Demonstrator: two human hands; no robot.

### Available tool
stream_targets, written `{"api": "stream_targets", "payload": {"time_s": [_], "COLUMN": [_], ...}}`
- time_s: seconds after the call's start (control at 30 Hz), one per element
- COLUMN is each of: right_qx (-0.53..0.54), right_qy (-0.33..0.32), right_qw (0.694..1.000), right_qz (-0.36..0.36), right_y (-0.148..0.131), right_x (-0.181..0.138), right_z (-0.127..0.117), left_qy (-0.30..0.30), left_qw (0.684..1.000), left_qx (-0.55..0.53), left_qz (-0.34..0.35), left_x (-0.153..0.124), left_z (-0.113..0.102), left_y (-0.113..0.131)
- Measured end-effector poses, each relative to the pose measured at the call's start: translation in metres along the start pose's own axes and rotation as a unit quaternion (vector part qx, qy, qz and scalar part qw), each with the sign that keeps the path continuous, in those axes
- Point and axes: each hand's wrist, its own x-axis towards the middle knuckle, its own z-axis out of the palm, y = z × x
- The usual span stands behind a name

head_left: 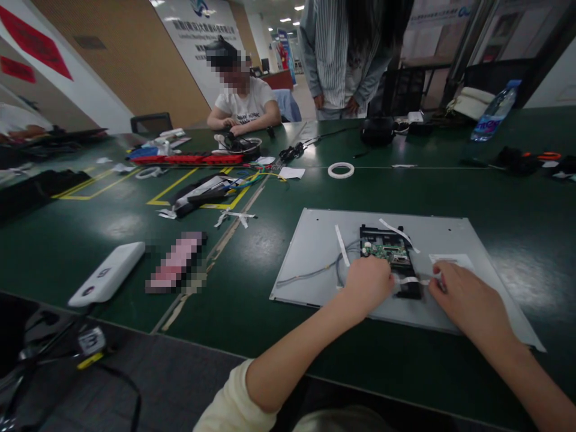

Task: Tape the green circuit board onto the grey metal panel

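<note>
Your green counter runs out of view at both sides. Beyond it, the wall sign is cut off at the top; it carries a blue logo and Chinese characters, with a line beneath too soft to read. The standing person is cropped above the chest.

The grey panel lies flat on the counter before you, its near right part covered by your right hand. Your left hand hides the near left part of the black bracket, which sits on the panel and bears a green circuit board; any markings on that are too small to make out.

The bottle, far right, has a purple label showing only a few letters, part of the name turned away. Left of the panel, a pink item is blurred into blocks. A white label on the panel is partly under your right hand, its print illegible.

Your fingers pinch a white strip between both hands, over the bracket's near end; the left fingertips are mostly hidden.
</note>
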Motion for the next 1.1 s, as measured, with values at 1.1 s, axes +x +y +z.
{"api": "stream_targets", "payload": {"time_s": [1.1], "right_qx": [0.019], "right_qy": [0.071], "right_qw": [0.939], "right_qz": [-0.335], "right_y": [-0.131], "right_x": [0.068], "right_z": [0.003], "left_qy": [0.128], "left_qw": [0.987], "left_qx": [-0.099], "left_qz": [0.013], "left_x": [-0.029], "left_z": [-0.012], "left_y": [-0.117]}}
